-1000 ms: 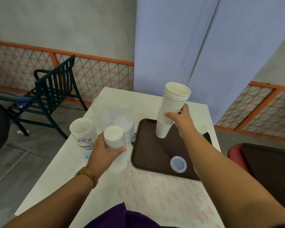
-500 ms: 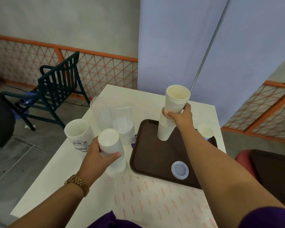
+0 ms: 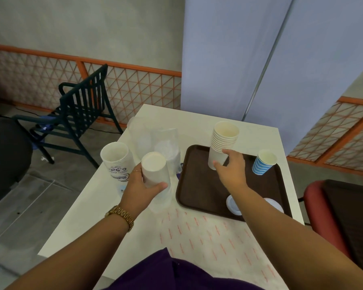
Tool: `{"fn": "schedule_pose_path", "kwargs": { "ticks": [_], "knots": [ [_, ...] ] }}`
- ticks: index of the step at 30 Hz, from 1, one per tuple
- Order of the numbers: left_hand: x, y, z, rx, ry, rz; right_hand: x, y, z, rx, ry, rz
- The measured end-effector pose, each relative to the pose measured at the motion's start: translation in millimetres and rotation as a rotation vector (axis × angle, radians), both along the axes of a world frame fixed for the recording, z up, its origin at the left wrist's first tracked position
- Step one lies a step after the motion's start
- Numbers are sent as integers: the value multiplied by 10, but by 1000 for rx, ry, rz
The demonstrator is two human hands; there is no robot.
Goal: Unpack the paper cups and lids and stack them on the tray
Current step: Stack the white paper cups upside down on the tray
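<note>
Cups fill both my hands. My right hand [image 3: 231, 170] curls its fingers [image 3: 218, 164] round the lowest cup of the white paper cup stack [image 3: 224, 143], which stands upright on the brown tray [image 3: 199, 185]. My left hand [image 3: 138, 185] grips a plastic-sleeved cup stack [image 3: 155, 174] on the white surface [image 3: 199, 124], thumb across its front. Beside it stands a printed sleeve of cups [image 3: 115, 160]; only "6.5" reads clearly. A blue striped cup [image 3: 263, 163] and a lid [image 3: 233, 204] sit on the tray.

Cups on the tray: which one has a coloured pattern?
The blue striped cup at the tray's far right corner; the stack of white cups beside it is plain.
</note>
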State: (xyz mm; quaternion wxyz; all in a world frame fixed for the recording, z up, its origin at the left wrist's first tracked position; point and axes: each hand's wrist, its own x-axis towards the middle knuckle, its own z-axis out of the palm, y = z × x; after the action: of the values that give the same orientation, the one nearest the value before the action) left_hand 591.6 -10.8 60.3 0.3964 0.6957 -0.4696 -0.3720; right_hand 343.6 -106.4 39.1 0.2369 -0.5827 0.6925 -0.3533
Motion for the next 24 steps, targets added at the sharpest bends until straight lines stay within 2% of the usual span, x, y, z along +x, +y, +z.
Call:
{"fn": "schedule_pose_path", "kwargs": {
  "ticks": [9,12,14,16,20,22,24],
  "knots": [
    [210,145,-64,82,-49,-40,985,356,1258,-85,514,843],
    [266,209,-97,84,-69,-61,1292,462,1426,-159,821,1056],
    [306,244,-112,98,-76,-58,1481,523,1436,-219,1128,1154],
    [358,269,-122,107,-87,-64,1631,592,1392,-280,1441,1198],
    [462,310,-141,109,-109,-71,1842,724,1194,-294,1884,1124],
    [495,324,-150,112,-104,-66,1922,753,1042,-258,2047,1051],
    [528,329,-165,114,-101,-61,1978,767,908,-235,2116,1003]
  ]
}}
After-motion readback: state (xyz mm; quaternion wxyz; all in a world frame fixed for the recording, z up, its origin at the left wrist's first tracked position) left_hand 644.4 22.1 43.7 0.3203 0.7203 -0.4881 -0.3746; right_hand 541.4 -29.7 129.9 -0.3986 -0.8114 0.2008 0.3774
